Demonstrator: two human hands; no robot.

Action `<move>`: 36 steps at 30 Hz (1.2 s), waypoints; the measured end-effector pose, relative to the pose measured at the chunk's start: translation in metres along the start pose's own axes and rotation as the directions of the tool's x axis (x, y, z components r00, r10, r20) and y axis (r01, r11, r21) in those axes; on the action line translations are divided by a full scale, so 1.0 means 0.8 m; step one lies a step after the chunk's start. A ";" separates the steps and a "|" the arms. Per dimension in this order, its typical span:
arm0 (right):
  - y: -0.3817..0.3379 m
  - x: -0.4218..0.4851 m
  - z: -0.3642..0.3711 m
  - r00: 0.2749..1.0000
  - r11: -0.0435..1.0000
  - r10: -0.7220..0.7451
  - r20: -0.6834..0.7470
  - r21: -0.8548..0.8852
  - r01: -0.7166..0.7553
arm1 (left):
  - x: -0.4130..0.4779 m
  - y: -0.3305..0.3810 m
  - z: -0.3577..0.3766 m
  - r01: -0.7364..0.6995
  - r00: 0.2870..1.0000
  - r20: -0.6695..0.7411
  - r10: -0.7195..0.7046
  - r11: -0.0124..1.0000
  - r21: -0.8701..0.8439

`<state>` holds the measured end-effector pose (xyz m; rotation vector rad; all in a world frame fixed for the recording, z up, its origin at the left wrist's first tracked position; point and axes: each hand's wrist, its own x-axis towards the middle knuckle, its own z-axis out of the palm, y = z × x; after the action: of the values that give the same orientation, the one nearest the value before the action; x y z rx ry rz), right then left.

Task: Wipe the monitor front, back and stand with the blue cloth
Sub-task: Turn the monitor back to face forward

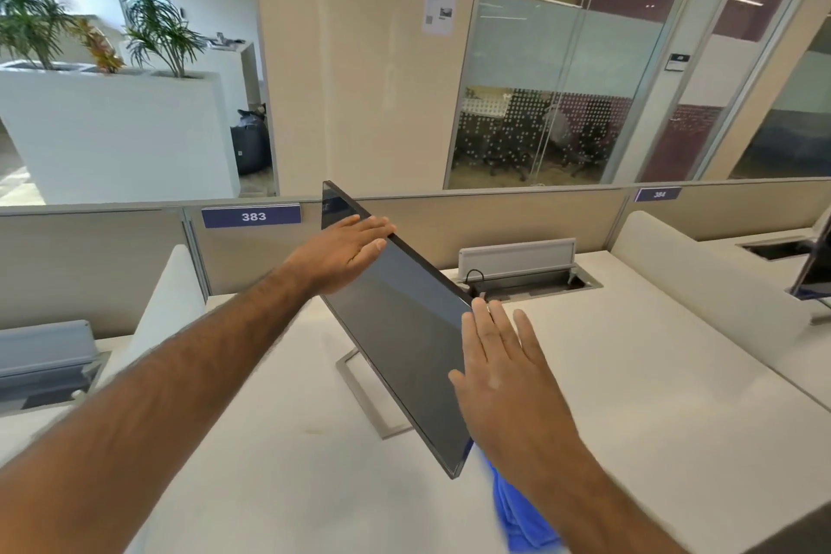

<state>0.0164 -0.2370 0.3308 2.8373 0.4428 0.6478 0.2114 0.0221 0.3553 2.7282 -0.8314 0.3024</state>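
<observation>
A thin dark monitor (404, 328) stands on the white desk (270, 486), swivelled so that it runs diagonally away from me, screen facing left. Its silver frame stand (359, 391) shows under it. My left hand (341, 254) lies flat on the far top edge, thumb on the screen, fingers stretched out. My right hand (499, 369) is spread flat at the near top edge with its fingertips at the rim. The blue cloth (517, 513) lies crumpled on the desk under my right forearm, beside the monitor's near corner; neither hand holds it.
A grey cable box (517, 265) with its flap raised sits behind the monitor by the beige partition (494, 216). White side dividers (701, 288) (166, 310) bound the desk. Another monitor (816, 270) stands on the desk to the right.
</observation>
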 end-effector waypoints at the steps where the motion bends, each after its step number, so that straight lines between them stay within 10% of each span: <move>1: -0.010 0.002 0.000 0.997 0.998 0.058 0.042 -0.014 -0.058 | 0.002 -0.007 -0.001 0.006 1.000 0.007 -0.006 1.000 0.007; 36: 0.090 0.060 0.025 0.923 0.966 0.235 0.304 0.029 -0.256 | -0.019 0.017 0.023 0.217 0.956 -0.262 -0.134 0.923 0.319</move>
<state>0.0843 -0.2910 0.3502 3.0136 0.0581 0.2335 0.1936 0.0130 0.3364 2.9774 -0.4998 0.7839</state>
